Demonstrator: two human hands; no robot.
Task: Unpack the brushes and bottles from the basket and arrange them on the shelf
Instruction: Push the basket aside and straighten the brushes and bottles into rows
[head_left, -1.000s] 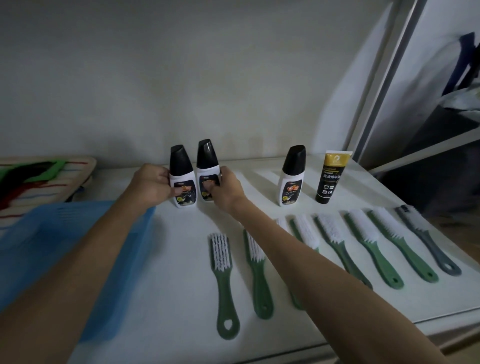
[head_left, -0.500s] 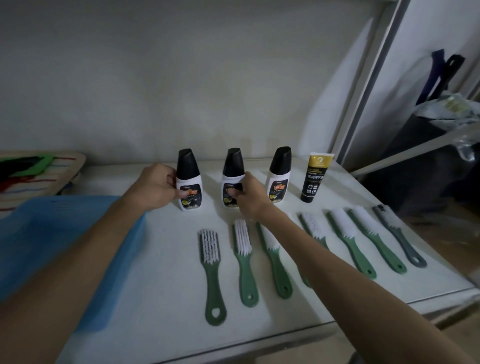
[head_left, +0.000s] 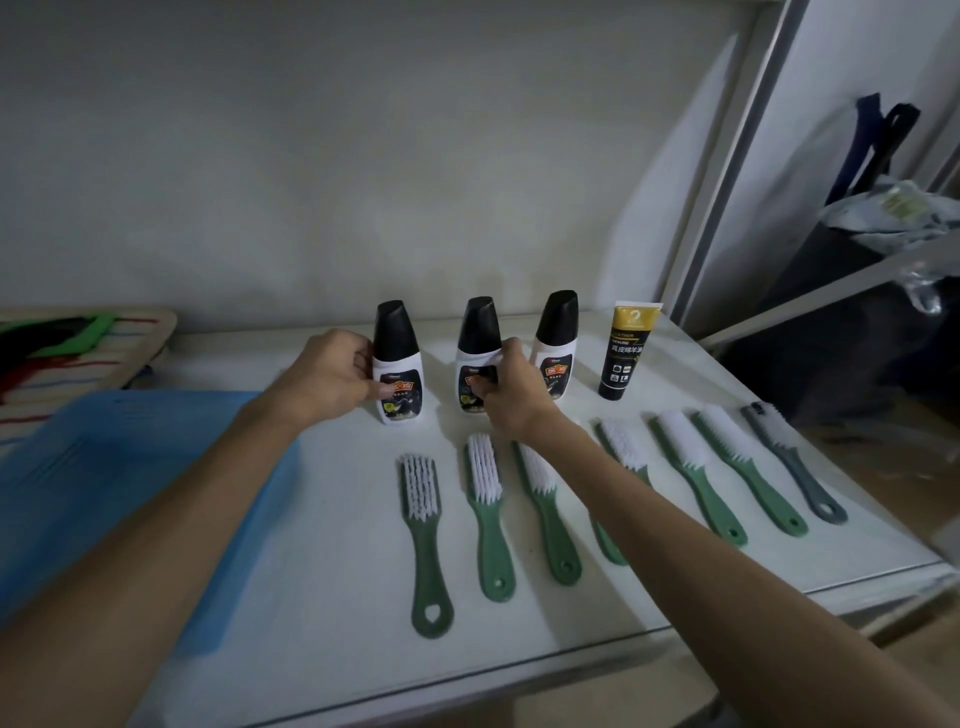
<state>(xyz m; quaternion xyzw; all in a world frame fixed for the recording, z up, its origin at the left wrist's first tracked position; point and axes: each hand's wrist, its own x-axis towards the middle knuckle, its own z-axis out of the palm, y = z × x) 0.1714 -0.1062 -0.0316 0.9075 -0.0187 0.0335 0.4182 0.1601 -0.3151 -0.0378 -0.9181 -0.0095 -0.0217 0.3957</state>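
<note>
Three white bottles with black caps stand upright in a row at the back of the white shelf (head_left: 332, 519). My left hand (head_left: 332, 382) grips the left bottle (head_left: 397, 364). My right hand (head_left: 511, 389) holds the middle bottle (head_left: 475, 338), next to the right bottle (head_left: 556, 332). A black and gold tube (head_left: 626, 351) stands further right. Several green brushes with white bristles lie side by side in front, from the leftmost brush (head_left: 426, 540) to a grey brush (head_left: 789, 462) at the far right. My right forearm covers part of one brush. The blue basket (head_left: 104, 483) sits at the left.
A striped fabric item (head_left: 67, 348) lies behind the basket at the far left. A metal shelf upright (head_left: 727, 171) rises at the right, with dark bags (head_left: 852, 291) beyond it. The shelf's front edge (head_left: 519, 670) runs below the brush handles.
My right hand slid the middle bottle to the right, away from the left bottle and close to the right one. My left hand stayed on the left bottle. The view shifted slightly.
</note>
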